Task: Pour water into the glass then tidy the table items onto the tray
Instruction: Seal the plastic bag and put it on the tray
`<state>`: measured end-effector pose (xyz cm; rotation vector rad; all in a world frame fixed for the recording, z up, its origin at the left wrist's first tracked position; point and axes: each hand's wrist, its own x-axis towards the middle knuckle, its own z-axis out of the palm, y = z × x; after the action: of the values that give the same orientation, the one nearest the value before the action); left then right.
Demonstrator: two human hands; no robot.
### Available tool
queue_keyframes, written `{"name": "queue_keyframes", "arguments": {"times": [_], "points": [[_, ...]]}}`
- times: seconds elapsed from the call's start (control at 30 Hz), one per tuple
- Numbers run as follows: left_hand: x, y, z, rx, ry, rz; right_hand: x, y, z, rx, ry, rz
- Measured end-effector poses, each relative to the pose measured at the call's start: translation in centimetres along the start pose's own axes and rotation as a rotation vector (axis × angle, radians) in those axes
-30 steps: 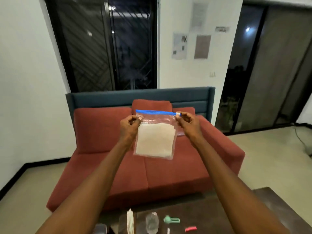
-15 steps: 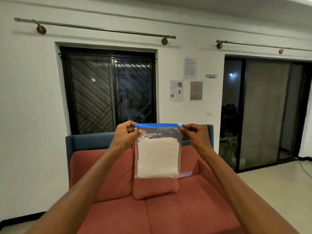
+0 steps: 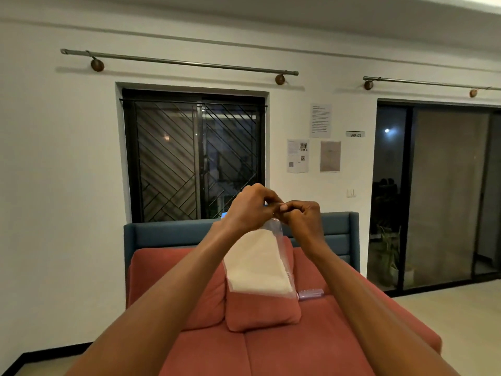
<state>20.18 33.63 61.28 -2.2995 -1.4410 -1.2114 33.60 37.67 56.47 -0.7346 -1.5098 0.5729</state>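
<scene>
Two hands raise a clear zip bag of white contents in mid-air before a red sofa. Left hand and right hand pinch its top edge, knuckles nearly touching; bag hangs tilted.

Soft, even indoor light is filling the room, coming from overhead and out of frame — the plain white wall is reading evenly lit, greying toward the corners. The long metal curtain rod is casting a faint shadow just below itself. Toward 3 o'clock, the dark sliding glass door is reflecting one small bright spot of glare. The black-barred window is showing dim reflections. Wide-angle distortion is bending the ceiling line and the rods toward the edges — both hands, at centre, are looking slightly soft.
</scene>
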Motion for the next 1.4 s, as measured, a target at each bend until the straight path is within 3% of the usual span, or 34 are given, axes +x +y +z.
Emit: {"name": "queue_keyframes", "arguments": {"times": [0.27,0.47,0.53,0.63,0.73,1.07,1.27,1.4], "points": [[-1.5,-1.2,-1.0,-0.211,-0.037,-0.077,-1.3,0.0,0.0,0.032,-0.047,-0.034],[-2.9,-1.3,-1.5,-0.172,0.023,-0.113,-1.2,0.0,-0.1,-0.404,-0.08,-0.279],[-3.4,-1.3,-1.7,-0.162,0.001,-0.129,-1.2,-0.1,-0.2,-0.532,-0.2,-0.361],[-3.8,-1.5,-2.1,-0.176,-0.096,-0.164,-1.4,-0.2,-0.6,-0.452,-0.415,-0.302],[-4.3,-1.3,-2.3,-0.143,-0.201,-0.159,-1.9,-0.2,-1.1,-0.402,-0.497,-0.321],[-6.1,-0.9,-1.7,-0.18,-0.302,-0.108,-3.5,-0.1,-3.2,-0.328,-0.476,-0.412],[-8.9,-2.7,-2.4,-0.083,-0.309,-0.216,-2.9,0.5,-7.4,-0.368,-0.304,-0.354],[-10.7,-3.6,-3.0,-0.036,-0.277,-0.253,-2.8,1.5,-9.1,-0.442,-0.311,-0.361]]}}
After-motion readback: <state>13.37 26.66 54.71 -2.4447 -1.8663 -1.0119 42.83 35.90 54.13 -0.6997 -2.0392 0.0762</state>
